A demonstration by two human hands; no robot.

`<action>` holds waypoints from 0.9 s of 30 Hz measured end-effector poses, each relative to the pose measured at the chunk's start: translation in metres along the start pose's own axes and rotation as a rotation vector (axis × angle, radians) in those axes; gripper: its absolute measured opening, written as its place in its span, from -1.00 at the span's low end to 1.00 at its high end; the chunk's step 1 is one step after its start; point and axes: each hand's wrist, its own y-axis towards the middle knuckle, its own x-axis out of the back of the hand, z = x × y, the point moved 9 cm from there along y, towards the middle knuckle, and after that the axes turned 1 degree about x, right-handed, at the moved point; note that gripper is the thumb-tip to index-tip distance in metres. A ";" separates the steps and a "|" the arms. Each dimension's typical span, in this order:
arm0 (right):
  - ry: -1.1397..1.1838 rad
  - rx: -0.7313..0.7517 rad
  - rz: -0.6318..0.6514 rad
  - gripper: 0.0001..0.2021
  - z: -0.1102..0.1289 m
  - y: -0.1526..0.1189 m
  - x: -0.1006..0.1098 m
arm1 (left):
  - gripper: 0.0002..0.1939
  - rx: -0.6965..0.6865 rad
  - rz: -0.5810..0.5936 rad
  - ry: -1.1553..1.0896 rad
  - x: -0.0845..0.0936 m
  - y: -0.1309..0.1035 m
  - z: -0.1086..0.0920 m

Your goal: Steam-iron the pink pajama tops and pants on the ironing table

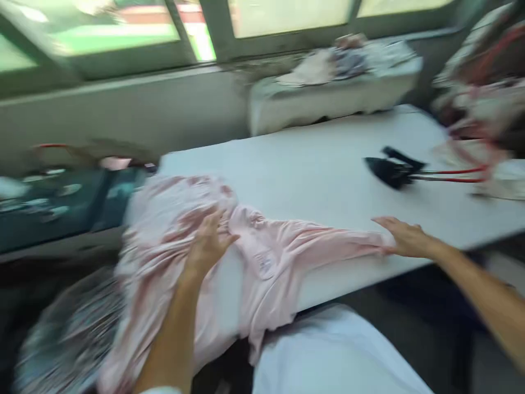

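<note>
A pink garment [287,249] lies wrinkled across the white table, with one narrow part stretched toward the right. Over its left part is my left hand [208,243], thumb and fingers apart, at the folds. At the narrow right end my right hand [408,238] has its fingers and thumb spread, touching the end of the cloth. A small patch of print or embroidery on the garment is too blurred to read. Some of the cloth hangs over the near table edge. Beyond my right hand rests a black iron [394,167] with red cords.
The white table [303,169] runs beneath the windows. A padded block [336,101] bearing crumpled cloths stands behind it. More fabric [500,109] is heaped at the right. A dark bin-like thing [49,202] and a blurred, plastic-looking bundle [77,334] are at the left.
</note>
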 end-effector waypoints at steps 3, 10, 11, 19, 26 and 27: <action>-0.076 -0.255 -0.160 -0.30 -0.048 -0.017 0.015 | -0.51 -0.102 0.092 -0.162 -0.080 -0.010 -0.047; 0.217 -0.280 -0.063 -0.48 -0.059 0.017 -0.043 | -0.73 -0.005 0.393 -0.241 -0.173 -0.106 -0.100; 0.262 -0.251 -0.028 -0.51 -0.056 0.030 -0.046 | -0.73 0.033 0.400 -0.240 -0.179 -0.112 -0.106; 0.345 -0.032 0.554 -0.72 -0.070 0.072 -0.061 | -0.62 0.390 0.280 -0.157 -0.183 -0.144 -0.100; 0.336 0.055 0.840 -0.67 -0.055 0.052 -0.081 | -0.65 0.478 0.320 -0.189 -0.207 -0.145 -0.128; 0.326 0.023 0.734 -0.65 -0.056 0.055 -0.078 | -0.66 0.456 0.352 -0.200 -0.213 -0.142 -0.135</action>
